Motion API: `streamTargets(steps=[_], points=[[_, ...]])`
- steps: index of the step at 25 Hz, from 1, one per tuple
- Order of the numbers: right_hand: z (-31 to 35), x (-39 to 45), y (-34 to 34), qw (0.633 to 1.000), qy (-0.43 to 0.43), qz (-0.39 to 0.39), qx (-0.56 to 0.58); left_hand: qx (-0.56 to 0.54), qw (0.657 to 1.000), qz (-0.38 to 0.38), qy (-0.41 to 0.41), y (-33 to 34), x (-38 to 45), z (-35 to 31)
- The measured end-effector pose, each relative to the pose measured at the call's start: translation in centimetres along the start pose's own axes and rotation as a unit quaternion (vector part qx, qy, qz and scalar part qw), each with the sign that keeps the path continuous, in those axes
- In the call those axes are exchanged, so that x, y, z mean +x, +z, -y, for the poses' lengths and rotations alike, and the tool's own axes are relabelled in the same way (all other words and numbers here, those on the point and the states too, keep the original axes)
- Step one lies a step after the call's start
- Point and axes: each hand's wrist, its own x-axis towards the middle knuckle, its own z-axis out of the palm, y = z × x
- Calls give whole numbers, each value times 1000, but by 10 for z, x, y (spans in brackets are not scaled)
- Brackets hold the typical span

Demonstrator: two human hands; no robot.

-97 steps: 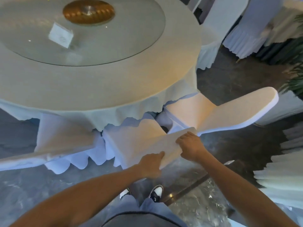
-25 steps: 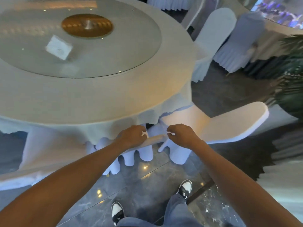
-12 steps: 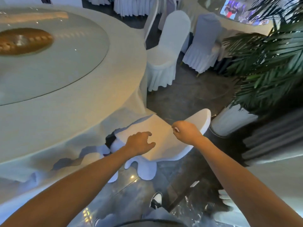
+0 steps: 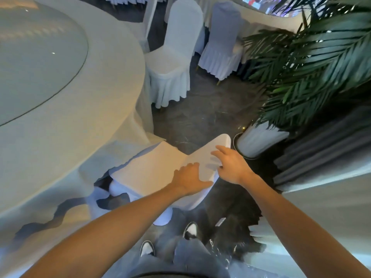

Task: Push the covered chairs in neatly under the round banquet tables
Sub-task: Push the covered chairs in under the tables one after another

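Big round table [image 4: 84, 125] on the left, covered chair [image 4: 156, 169] sticking out at its edge, white pot [image 4: 259, 141] holding a palm [image 4: 313, 63] nearby, left hand [image 4: 190, 180] flat on the chair's backrest, right hand [image 4: 230, 164] open just above it.

Dark marble floor [image 4: 202, 117] bears covered chairs [image 4: 172, 63] and round table [image 4: 96, 101].

At frame centre a white covered chair [image 4: 160, 169] stands with its seat partly under the cloth edge of the round counter [image 4: 84, 121] filling the upper left. The left hand [image 4: 189, 180] lies flat on the chair back; the right hand [image 4: 230, 165], fingers spread, hovers just beside it
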Motion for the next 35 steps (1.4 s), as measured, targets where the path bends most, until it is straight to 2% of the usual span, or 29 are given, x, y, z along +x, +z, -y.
streamTargets(steps=[3,7,11,15,18,22,25,28,35], points=[[-36,10,9,996,-34,37,-71,-30,998,57,25,24,21,-9],[-57,50,18,976,-134,94,-143,15,995,98,-25,52,41,-18],[-65,82,18,950,-231,104,-182,-14,995,65,-74,62,56,-24],[-64,95,18,940,-271,105,-181,-70,988,53,-125,63,53,-18],[-35,106,24,934,-287,102,-184,-70,982,46,-169,49,43,9],[27,110,35,935,-324,79,-125,-54,986,30,-157,8,11,56],[82,111,43,934,-340,65,-86,-58,983,-26,-171,-16,-26,91],[140,108,47,930,-352,81,-67,-42,977,-72,-198,-37,-61,125],[207,97,56,933,-343,101,-34,41,973,-99,-202,-51,-100,181]])
